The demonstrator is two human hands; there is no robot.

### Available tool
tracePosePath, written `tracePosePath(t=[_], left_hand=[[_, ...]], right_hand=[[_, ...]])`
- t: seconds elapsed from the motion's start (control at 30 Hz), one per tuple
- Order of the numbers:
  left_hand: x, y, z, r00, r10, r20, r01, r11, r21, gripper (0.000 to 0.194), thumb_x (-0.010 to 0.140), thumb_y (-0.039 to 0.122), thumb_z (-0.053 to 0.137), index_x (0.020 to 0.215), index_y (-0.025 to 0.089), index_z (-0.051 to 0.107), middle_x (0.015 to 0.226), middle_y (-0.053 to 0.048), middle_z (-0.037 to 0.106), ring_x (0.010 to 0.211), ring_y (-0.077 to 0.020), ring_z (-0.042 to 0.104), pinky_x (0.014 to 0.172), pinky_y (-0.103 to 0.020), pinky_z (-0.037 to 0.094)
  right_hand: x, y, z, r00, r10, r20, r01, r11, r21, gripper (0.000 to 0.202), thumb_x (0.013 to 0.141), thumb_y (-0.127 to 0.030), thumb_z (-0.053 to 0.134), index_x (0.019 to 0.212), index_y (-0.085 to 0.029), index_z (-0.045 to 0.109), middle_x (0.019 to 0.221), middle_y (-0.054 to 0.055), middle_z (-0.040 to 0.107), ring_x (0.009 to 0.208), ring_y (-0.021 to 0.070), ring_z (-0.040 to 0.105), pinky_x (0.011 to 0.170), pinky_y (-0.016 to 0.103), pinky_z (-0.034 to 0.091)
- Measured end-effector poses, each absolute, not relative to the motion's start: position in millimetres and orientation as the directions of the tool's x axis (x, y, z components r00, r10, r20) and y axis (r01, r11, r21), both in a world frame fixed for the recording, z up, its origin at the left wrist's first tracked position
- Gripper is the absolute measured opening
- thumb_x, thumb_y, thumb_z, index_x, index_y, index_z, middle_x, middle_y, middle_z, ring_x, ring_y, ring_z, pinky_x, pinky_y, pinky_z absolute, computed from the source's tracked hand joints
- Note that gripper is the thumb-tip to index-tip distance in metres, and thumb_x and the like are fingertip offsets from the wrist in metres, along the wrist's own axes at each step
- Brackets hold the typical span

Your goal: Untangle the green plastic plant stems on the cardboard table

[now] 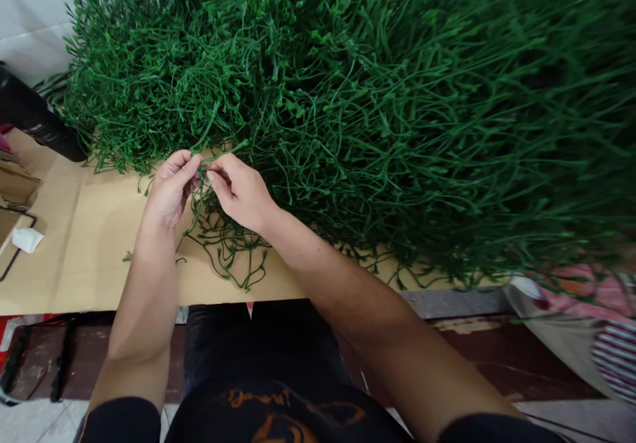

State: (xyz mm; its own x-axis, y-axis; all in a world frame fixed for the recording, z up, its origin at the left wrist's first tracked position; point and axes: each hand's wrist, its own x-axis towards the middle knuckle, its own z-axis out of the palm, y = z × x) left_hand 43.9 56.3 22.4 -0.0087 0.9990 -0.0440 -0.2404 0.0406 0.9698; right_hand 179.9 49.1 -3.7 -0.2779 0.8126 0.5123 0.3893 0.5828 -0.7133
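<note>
My left hand point(171, 185) pinches a thin green plastic stem point(202, 171) between thumb and fingers. Close beside it, my right hand point(239, 188) is closed with thumb and index finger on the same stem piece. The exact spot where the fingertips meet is small and partly hidden. Several loose green stems point(231, 261) with branched tips hang and lie below the hands on the cardboard. Right behind the hands rises a large heap of green artificial stems point(318, 98), spreading far to the right.
Cardboard point(99, 231) covers the table, its front edge near my body. A black bottle point(37, 115) leans at the left, near an open cardboard box point(17, 188) and a small white object point(27, 239). Pink and striped cloth point(613, 357) shows at the lower right.
</note>
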Motion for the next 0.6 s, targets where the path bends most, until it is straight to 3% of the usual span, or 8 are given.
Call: tracePosePath(t=[0.17, 0.3, 0.43, 0.6], left_hand=[[47.0, 58.0, 19.7, -0.051, 0.999, 0.003, -0.231, -0.014, 0.973, 0.021, 0.079, 0.022, 0.067, 0.062, 0.017, 0.056, 0.06, 0.004, 0.051, 0.048, -0.0048, 0.043, 0.047, -0.017, 0.036], [53.1, 57.1, 19.8, -0.102, 0.995, 0.013, -0.232, -0.037, 0.972, 0.026, 0.08, 0.021, 0.066, 0.058, 0.017, 0.052, 0.058, 0.004, 0.049, 0.047, -0.0046, 0.041, 0.046, -0.016, 0.036], [58.8, 56.9, 19.9, -0.185, 0.979, -0.082, -0.279, 0.027, 0.96, 0.03, 0.082, 0.021, 0.062, 0.057, 0.017, 0.047, 0.055, 0.005, 0.046, 0.046, -0.0055, 0.041, 0.045, -0.017, 0.036], [67.8, 56.3, 18.3, -0.228, 0.961, -0.156, -0.392, 0.056, 0.918, 0.027, 0.081, 0.015, 0.061, 0.059, 0.017, 0.046, 0.057, 0.005, 0.048, 0.046, -0.0048, 0.041, 0.048, -0.017, 0.036]], right_hand=[[180.4, 49.5, -2.3, -0.247, 0.798, 0.55, 0.396, 0.601, -0.694, 0.016, 0.092, -0.028, 0.039, 0.083, -0.019, 0.048, 0.084, 0.003, 0.058, 0.078, 0.0127, 0.054, 0.072, 0.027, 0.044], [179.9, 46.5, 1.8, -0.259, 0.839, 0.479, 0.416, 0.545, -0.728, 0.018, 0.093, -0.029, 0.037, 0.079, -0.02, 0.045, 0.076, 0.001, 0.054, 0.068, 0.0113, 0.05, 0.063, 0.025, 0.039], [177.8, 40.9, 8.2, -0.285, 0.851, 0.442, 0.406, 0.525, -0.748, 0.02, 0.091, -0.026, 0.038, 0.071, -0.021, 0.037, 0.067, -0.001, 0.046, 0.061, 0.0109, 0.042, 0.059, 0.025, 0.033], [179.1, 48.1, 6.8, -0.419, 0.79, 0.448, 0.242, 0.573, -0.783, 0.024, 0.09, -0.024, 0.038, 0.067, -0.021, 0.032, 0.064, -0.002, 0.039, 0.06, 0.01, 0.038, 0.06, 0.025, 0.033]])
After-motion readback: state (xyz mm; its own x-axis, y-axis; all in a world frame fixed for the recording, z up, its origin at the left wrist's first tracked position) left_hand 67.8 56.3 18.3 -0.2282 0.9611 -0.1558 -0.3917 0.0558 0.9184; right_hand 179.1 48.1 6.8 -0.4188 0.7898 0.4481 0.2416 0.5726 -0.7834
